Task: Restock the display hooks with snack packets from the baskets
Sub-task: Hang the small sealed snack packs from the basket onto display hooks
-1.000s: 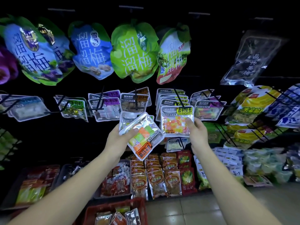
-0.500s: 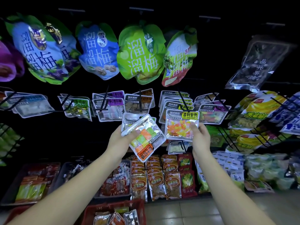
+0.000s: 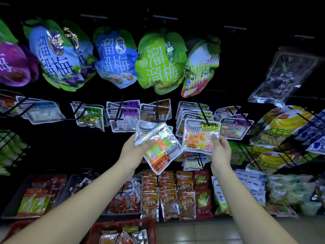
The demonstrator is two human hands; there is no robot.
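Right hand (image 3: 219, 150) pinches the bean-sweet packet (image 3: 200, 136) at the tip of its display hook (image 3: 202, 111), while the left hand (image 3: 135, 148) grips fanned cube-sweet packets (image 3: 158, 148) alongside: a misaligned hanging hole could miss the hook, and the fanned stack may slip.

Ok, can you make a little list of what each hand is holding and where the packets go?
Left hand: holds a small stack, cube candy packet in front, tilted
Right hand: pinches jelly bean packet, upright
Hook: just above that packet; threaded or not, cannot tell
Red basket: below, more packets inside
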